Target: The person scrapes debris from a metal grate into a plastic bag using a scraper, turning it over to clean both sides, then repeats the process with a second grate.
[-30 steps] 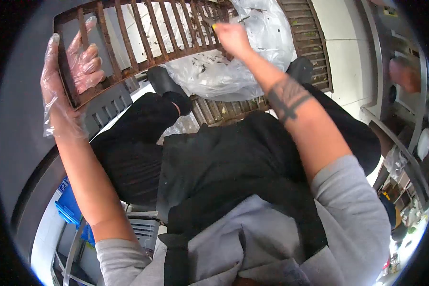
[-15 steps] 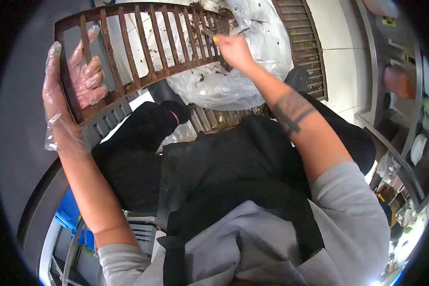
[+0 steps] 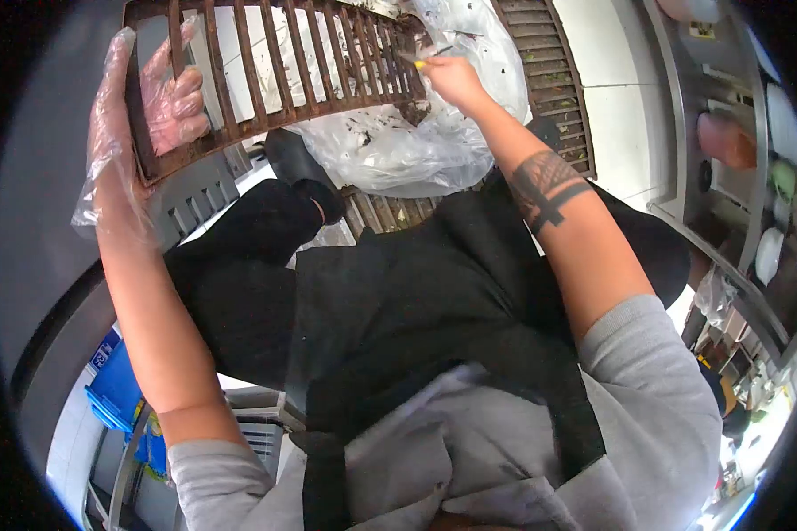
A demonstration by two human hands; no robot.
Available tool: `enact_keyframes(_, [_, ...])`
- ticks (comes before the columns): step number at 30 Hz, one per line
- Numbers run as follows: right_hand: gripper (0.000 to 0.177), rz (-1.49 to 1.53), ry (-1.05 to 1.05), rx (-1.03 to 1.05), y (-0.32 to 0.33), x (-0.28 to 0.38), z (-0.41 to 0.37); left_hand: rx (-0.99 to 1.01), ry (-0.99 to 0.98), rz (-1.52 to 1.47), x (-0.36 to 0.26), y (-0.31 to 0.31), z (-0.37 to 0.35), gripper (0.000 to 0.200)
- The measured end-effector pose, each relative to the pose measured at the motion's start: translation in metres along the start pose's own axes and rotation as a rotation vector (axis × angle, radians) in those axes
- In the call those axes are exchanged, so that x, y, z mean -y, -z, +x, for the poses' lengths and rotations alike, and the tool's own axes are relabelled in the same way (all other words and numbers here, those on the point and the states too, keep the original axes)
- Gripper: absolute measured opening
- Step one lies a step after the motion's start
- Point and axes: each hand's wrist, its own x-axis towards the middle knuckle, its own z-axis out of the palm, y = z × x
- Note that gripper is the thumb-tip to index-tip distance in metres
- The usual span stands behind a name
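Note:
A long rusty drain grate (image 3: 239, 134) is tilted up over a clear plastic bag (image 3: 390, 159) with dark dirt scattered on it. My left hand (image 3: 173, 102), in a clear plastic glove, is wrapped round the grate's left end, its fingers through the gap between bars. Near the far right end, my right hand (image 3: 454, 81) is closed round a thin grey tool with a yellow part (image 3: 419, 65). Its tip reaches the bars, and its exact kind is unclear. Clumps of dark dirt (image 3: 414, 111) cling around that end.
Another slatted grate (image 3: 553, 88) lies in the floor beyond the bag, beside white tiles (image 3: 624, 124). Metal shelving (image 3: 682, 133) with containers stands on the right. A dark grey panel (image 3: 40, 177) is on the left, above a blue object (image 3: 115, 394).
The grate and both hands appear higher in view. My right hand has shifted a little right along with the grate's far end; both hands keep their hold.

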Motion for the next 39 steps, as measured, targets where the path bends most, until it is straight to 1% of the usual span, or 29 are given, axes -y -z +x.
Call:
enact_keyframes(1, [0.038,-0.023,-0.143,0.105,0.005,-0.003,-0.019,-0.002,-0.006,0.001,0.001,0.0,-0.001,0.073])
enact_keyframes(2, [0.038,-0.028,-0.137,0.102,0.009,-0.005,-0.035,-0.005,-0.017,0.001,0.001,0.0,-0.001,0.072])
enact_keyframes(4, [0.04,0.127,-0.265,0.258,0.008,-0.011,-0.063,0.015,-0.022,-0.01,0.001,0.003,-0.001,0.071])
enact_keyframes(5, [0.04,0.124,-0.259,0.261,0.005,-0.012,-0.069,0.031,-0.018,-0.017,0.002,0.004,-0.002,0.07])
enact_keyframes(7, [0.041,0.219,-0.176,0.187,-0.005,-0.017,-0.076,0.004,-0.037,-0.016,0.005,0.0,-0.005,0.071])
enact_keyframes(9, [0.04,0.22,-0.201,0.202,-0.011,-0.02,-0.074,-0.022,-0.055,-0.008,0.005,0.0,-0.007,0.074])
enact_keyframes(11, [0.039,0.226,-0.234,0.216,-0.019,-0.025,-0.077,0.008,-0.026,-0.017,0.005,0.002,-0.007,0.069])
enact_keyframes(13, [0.037,0.24,-0.138,0.093,-0.029,-0.033,-0.08,-0.03,-0.038,0.005,0.006,-0.002,-0.008,0.071])
enact_keyframes(14, [0.037,0.245,-0.141,0.097,-0.035,-0.036,-0.078,-0.064,-0.048,0.024,0.006,-0.004,-0.008,0.073])
enact_keyframes(17, [0.036,0.301,-0.074,-0.004,-0.048,-0.044,-0.074,-0.042,0.002,-0.022,0.0,-0.001,-0.005,0.072])
enact_keyframes(18, [0.037,0.305,-0.147,0.047,-0.037,-0.031,-0.076,-0.046,0.012,-0.021,0.001,0.006,-0.002,0.072])
enact_keyframes(19, [0.037,0.309,-0.215,0.094,-0.032,-0.025,-0.075,0.02,0.013,-0.034,-0.001,0.013,0.001,0.072])
enact_keyframes(20, [0.037,0.311,-0.219,0.094,-0.038,-0.023,-0.072,0.088,0.013,-0.047,-0.002,0.018,0.004,0.072])
enact_keyframes(22, [0.039,0.513,-0.36,0.057,-0.056,-0.02,-0.053,0.085,0.017,-0.045,-0.003,0.009,0.002,0.073])
enact_keyframes(23, [0.039,0.515,-0.361,0.057,-0.063,-0.017,-0.039,0.028,-0.006,-0.029,-0.001,0.0,-0.001,0.072])
enact_keyframes(24, [0.039,0.483,-0.292,-0.017,-0.069,-0.013,-0.026,-0.029,-0.024,-0.012,0.001,-0.005,-0.003,0.072])
enact_keyframes(25, [0.039,0.449,-0.227,-0.089,-0.073,-0.015,-0.023,-0.031,-0.013,-0.009,0.003,-0.005,-0.003,0.072])
enact_keyframes(26, [0.039,0.451,-0.24,-0.088,-0.072,-0.021,-0.03,-0.034,-0.001,-0.005,0.003,-0.002,-0.002,0.072])
enact_keyframes(28, [0.039,0.249,-0.07,0.03,-0.053,-0.032,-0.04,-0.028,-0.006,-0.008,-0.001,0.005,0.003,0.072])
enact_keyframes(29, [0.039,0.179,-0.113,0.091,-0.033,-0.016,-0.058,0.027,0.011,-0.02,-0.002,0.011,0.005,0.074])
enact_keyframes(30, [0.039,0.174,-0.116,0.094,-0.031,-0.014,-0.055,0.078,0.037,-0.032,-0.002,0.01,0.003,0.076])
enact_keyframes(31, [0.039,0.131,-0.067,0.043,-0.033,-0.011,-0.053,0.072,0.043,-0.039,0.0,0.007,0.002,0.076])
enact_keyframes(32, [0.04,0.089,-0.016,-0.01,-0.035,-0.008,-0.048,0.023,0.015,-0.017,0.002,0.003,0.002,0.075])
enact_keyframes(33, [0.037,0.055,-0.095,0.021,-0.033,0.005,-0.028,-0.027,-0.01,0.008,0.003,-0.003,0.001,0.073])
enact_keyframes(34, [0.035,0.095,0.065,-0.091,-0.037,0.005,-0.009,-0.034,-0.003,0.006,0.006,-0.004,0.0,0.073])
enact_keyframes(36, [0.035,0.184,0.146,-0.119,-0.044,-0.01,0.009,-0.079,-0.016,0.02,0.004,-0.007,-0.001,0.074])
enact_keyframes(37, [0.035,0.18,0.153,-0.126,-0.04,-0.013,-0.005,-0.073,-0.024,0.019,0.002,-0.007,0.0,0.074])
enact_keyframes(39, [0.037,0.009,0.017,0.052,-0.033,-0.019,-0.041,-0.098,-0.017,0.034,0.003,-0.002,0.002,0.074])
